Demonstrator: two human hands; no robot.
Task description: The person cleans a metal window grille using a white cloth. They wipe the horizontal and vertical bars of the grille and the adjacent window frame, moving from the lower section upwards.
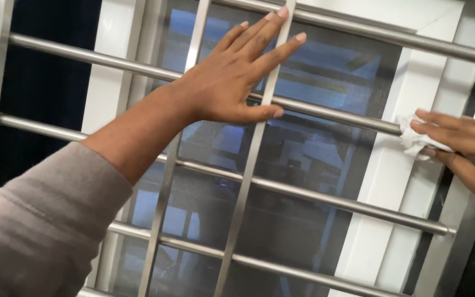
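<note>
While left hand [232, 77] flat on steel window grille [314, 195], right hand [463, 143] clutching white cloth [413, 137].

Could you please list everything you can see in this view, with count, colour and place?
Metal window grille: one, silver, horizontal round bars crossed by flat upright strips, spanning the whole view.
Window frame: one, white, behind the grille, left and right of the pane.
Mesh screen pane: one, dark with bluish reflections, centre, behind the bars.
Crumpled tissue or cloth: one, white, at the right end of a horizontal bar, against the frame.
Sleeve: one, grey-beige, lower left.
Left hand: open, fingers spread, palm resting flat on the grille at upper centre.
Right hand: at the right edge, fingers pinching the tissue against the bar.
</note>
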